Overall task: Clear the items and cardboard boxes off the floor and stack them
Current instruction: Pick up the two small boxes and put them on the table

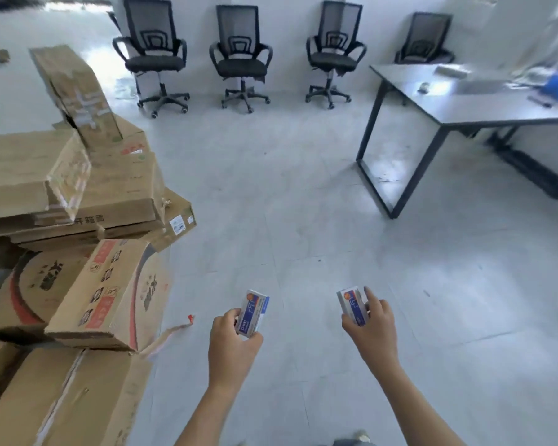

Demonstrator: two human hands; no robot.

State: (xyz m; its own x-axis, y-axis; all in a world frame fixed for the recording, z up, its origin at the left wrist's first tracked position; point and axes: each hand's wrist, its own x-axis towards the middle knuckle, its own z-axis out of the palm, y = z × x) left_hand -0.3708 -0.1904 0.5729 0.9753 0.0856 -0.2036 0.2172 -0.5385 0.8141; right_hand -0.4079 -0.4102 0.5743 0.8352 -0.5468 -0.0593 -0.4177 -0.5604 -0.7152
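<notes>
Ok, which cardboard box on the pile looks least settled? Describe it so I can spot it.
Start at the cardboard pile on the left. On its very top, farthest back, stands a narrow box tilted on end; every other box lies flat or leaning lower down.

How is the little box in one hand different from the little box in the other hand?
The left box is pinched low by the left hand, so most of it shows; the right box is half covered by the right hand. The left box leans right, the right box leans left. Both are small, white and blue, with an orange mark.
</notes>
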